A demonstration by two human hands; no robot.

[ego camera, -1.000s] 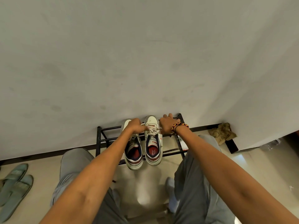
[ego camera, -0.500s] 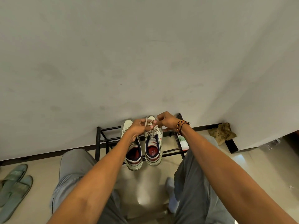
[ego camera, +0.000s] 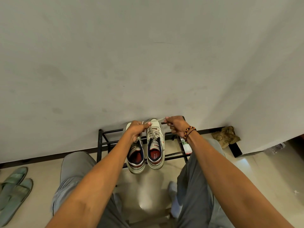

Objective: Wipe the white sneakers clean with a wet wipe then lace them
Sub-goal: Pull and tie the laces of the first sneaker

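Two white sneakers with red and navy linings stand side by side on a black metal shoe rack (ego camera: 100,142) against the wall. The right sneaker (ego camera: 155,145) is laced partway. My left hand (ego camera: 137,129) covers the toe of the left sneaker (ego camera: 135,158) and pinches one end of the white shoelace (ego camera: 160,119). My right hand (ego camera: 176,125), with beaded bracelets at the wrist, pinches the other end of the lace and holds it taut above the right sneaker's toe. No wet wipe is in sight.
A pair of green slippers (ego camera: 13,190) lies on the floor at the left. A crumpled tan cloth (ego camera: 226,135) sits at the wall's corner on the right. My knees in grey trousers (ego camera: 74,171) flank the rack. The pale wall rises right behind it.
My hands, which met over the right sneaker's laces, have drawn apart. The right hand has pulled its lace end out to the right and the lace is now stretched between them.
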